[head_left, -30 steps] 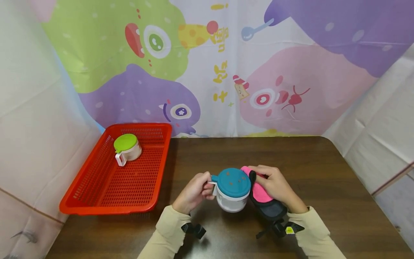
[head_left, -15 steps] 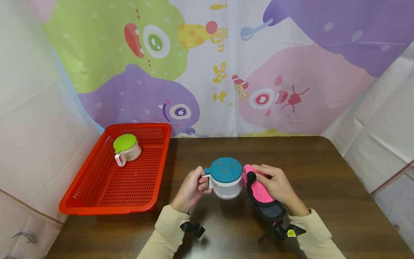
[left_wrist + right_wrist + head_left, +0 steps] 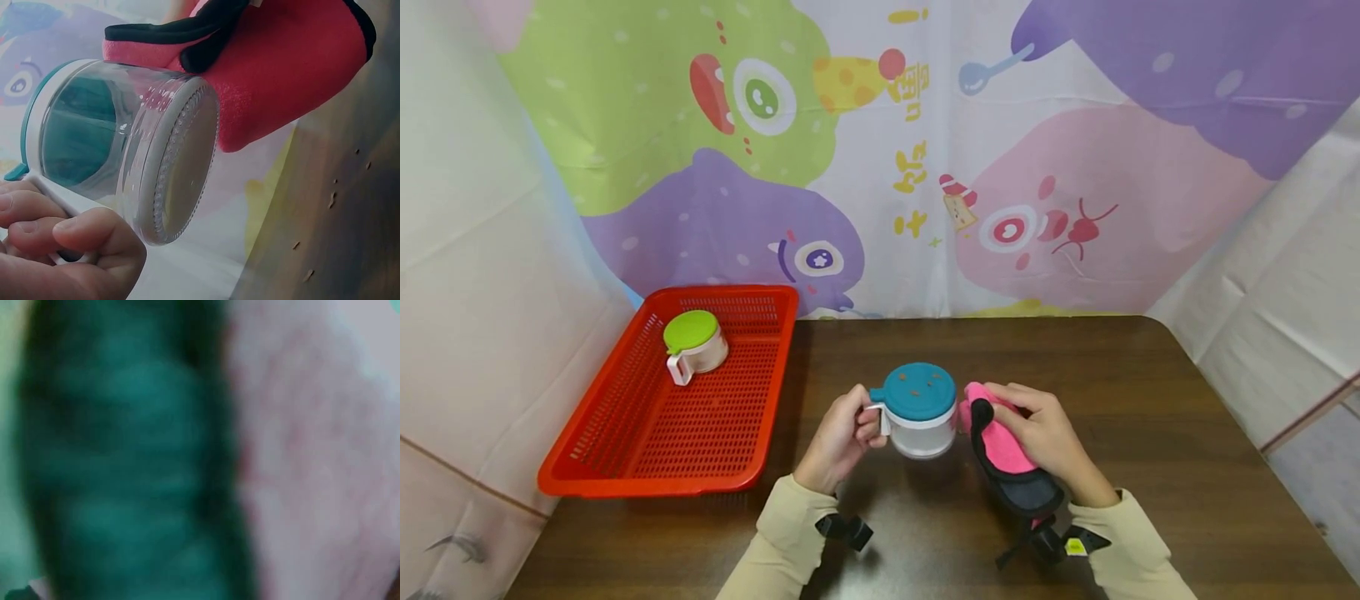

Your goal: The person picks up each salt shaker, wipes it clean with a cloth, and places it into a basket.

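Note:
My left hand [image 3: 841,435] grips the white handle of a glass seasoning jar [image 3: 921,435] with a teal lid, held up above the table. Several small brown specks lie on the lid. In the left wrist view, the jar's clear wall and ribbed base [image 3: 181,165] show, and the curled fingers [image 3: 94,234] are round its handle. To the right, my right hand [image 3: 1037,429] pinches a pink fleecy cloth [image 3: 1003,442] with black edging, close beside the jar; whether they touch is unclear. The right wrist view is blurred, filled by a dark green band and a pale pinkish surface.
A red plastic basket [image 3: 760,417] stands on the left of the brown table [image 3: 1150,417]. Inside it is a similar jar with a lime-green lid [image 3: 691,331]. A cartoon-printed sheet [image 3: 880,275] hangs behind the table.
My left hand has raised the jar and shifted it left and forward, away from the cloth. The right hand still holds the cloth in nearly the same place.

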`<state>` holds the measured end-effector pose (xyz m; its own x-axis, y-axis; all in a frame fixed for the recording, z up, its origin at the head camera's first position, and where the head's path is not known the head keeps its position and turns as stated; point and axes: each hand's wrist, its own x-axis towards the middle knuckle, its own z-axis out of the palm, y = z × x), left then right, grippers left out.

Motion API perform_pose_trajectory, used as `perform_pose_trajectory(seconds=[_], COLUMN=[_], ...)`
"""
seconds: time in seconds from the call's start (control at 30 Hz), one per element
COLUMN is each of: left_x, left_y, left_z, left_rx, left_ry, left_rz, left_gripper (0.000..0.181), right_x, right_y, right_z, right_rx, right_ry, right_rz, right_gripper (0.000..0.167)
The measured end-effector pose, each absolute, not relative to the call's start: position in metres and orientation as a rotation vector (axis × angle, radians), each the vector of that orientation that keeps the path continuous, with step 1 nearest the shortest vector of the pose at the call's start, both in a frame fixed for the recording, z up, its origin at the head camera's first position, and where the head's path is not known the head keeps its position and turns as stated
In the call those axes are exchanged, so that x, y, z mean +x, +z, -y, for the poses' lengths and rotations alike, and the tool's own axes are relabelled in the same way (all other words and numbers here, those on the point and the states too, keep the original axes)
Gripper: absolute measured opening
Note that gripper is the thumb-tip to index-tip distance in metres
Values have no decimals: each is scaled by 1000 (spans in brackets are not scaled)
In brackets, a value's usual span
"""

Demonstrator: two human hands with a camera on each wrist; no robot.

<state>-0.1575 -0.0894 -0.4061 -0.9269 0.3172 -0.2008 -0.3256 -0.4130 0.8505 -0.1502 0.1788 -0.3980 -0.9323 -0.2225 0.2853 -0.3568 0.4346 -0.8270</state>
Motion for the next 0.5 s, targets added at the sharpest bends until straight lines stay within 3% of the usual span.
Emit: perform_pose_trajectory(seconds=[0.5], left_x=[-156], left_y=[-404], left_z=[89], left_rx=[46], left_ry=[2315], left_rz=[-1479], left_gripper=[33], right_x=[-148], right_y=[-402], right_z=[-167], right_rx=[555], right_ry=[1502], right_rz=[2491], right_gripper=[32])
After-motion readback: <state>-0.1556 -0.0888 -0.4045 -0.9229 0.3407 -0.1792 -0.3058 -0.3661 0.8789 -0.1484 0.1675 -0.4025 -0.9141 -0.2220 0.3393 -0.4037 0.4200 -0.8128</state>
